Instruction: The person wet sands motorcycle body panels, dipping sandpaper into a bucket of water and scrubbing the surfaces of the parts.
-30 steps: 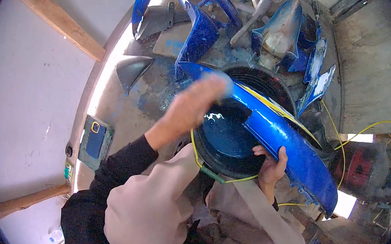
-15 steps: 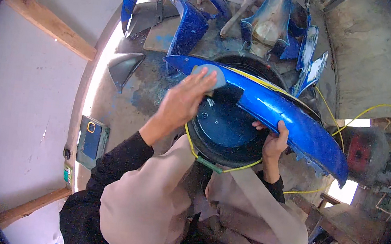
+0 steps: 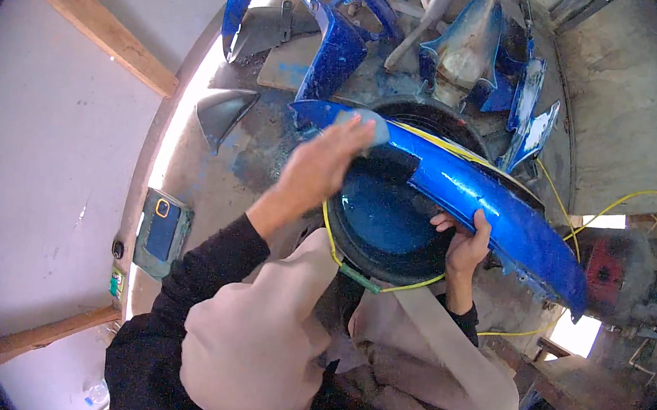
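Note:
A long, glossy blue plastic fairing panel (image 3: 476,188) lies slantwise above a black bucket (image 3: 352,244) with bluish water in it. My right hand (image 3: 470,245) grips the panel's lower edge near its middle, thumb on the front face and fingers tucked behind. At the panel's left end, my left hand (image 3: 325,160) presses a piece of grey sandpaper (image 3: 374,127) flat against the blue surface. The fingers lie over the sheet, slightly blurred by motion. The bucket's yellow handle (image 3: 328,225), with a green grip, hangs toward my knees.
More blue fairing parts (image 3: 333,56) lie on the floor ahead, beside a worn seat-shaped cowl (image 3: 463,54). A dark triangular piece (image 3: 225,116) is at the left. A phone (image 3: 162,227) rests near the wall. Yellow cord (image 3: 629,195) and a red-and-black machine (image 3: 608,273) stand at right.
The whole view has shifted slightly, so most things appear further right. My left hand, with the sandpaper, remains at the panel's left end; my right hand keeps its hold.

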Demonstrator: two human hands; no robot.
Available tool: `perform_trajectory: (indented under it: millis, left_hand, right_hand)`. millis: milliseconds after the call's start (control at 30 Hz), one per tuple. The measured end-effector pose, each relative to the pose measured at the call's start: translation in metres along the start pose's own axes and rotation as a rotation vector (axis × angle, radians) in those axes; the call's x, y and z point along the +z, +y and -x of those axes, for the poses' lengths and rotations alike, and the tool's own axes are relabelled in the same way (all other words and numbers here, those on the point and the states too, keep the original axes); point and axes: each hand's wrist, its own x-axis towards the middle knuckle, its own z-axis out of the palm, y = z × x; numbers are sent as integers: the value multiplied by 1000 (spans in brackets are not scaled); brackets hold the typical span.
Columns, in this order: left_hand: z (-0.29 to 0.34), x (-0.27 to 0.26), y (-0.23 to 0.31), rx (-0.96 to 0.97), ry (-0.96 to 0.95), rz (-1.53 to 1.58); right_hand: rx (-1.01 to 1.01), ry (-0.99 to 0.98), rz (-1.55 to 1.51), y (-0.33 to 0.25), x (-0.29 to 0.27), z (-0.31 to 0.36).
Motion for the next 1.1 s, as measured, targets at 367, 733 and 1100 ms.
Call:
perform_trajectory:
  millis: [367, 733, 1100]
  left_hand:
    - [-9, -9, -33, -220, 199, 18]
    - [4, -14, 6, 32, -72, 72]
    - [-16, -3, -35, -179, 200, -17]
  right_hand:
    - [-31, 23, -29, -3, 1, 2]
    - [-1, -19, -20, -5, -3, 5]
    - [7, -49, 8, -8, 2, 5]
